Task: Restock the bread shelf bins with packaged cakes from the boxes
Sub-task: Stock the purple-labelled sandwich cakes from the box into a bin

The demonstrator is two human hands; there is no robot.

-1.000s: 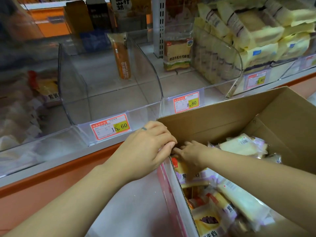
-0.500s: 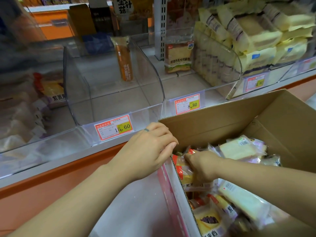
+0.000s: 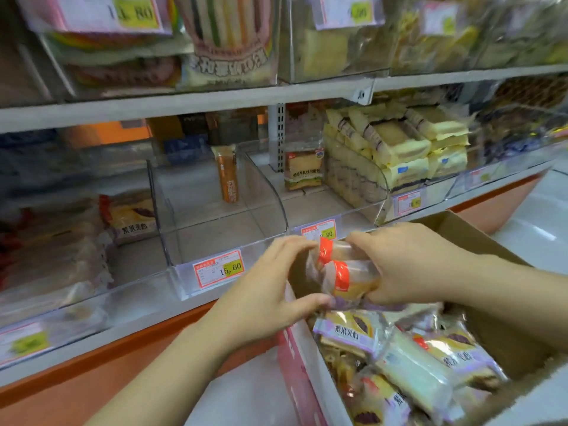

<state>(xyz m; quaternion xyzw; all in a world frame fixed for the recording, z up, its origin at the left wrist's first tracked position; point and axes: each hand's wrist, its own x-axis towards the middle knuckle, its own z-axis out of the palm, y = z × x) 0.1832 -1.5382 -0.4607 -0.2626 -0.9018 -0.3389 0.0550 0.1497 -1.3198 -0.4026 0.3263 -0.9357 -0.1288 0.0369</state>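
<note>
Right now both hands meet over the near left corner of the cardboard box (image 3: 310, 361), with two packaged cakes (image 3: 344, 272) held between them, clear wrappers with red-orange bands at the ends that face the left hand. The right hand (image 3: 408, 265) grips the pair from the right, fingers curled over the top and round the far side. The left hand (image 3: 270, 290) cups the banded ends, its thumb pressed against the underside of the lower pack and its fingers arched narrowly over the upper one; whether those fingertips touch the wrapper is hard to tell. Below the hands, more wrapped cakes (image 3: 347, 330) with purple labels lie piled loose in the box. Just beyond the left hand a clear shelf bin (image 3: 172, 229) carries a price tag (image 3: 218, 269) reading 15.60 on its front lip, and a single orange pack (image 3: 228, 173) stands upright at its back. Left of that, another bin holds purple-labelled packs (image 3: 132, 216). Beyond the right hand, a bin is stacked high with yellow-wrapped cakes (image 3: 396, 155). A second price tag (image 3: 319, 230) shows just behind the held packs, partly hidden by them.
</note>
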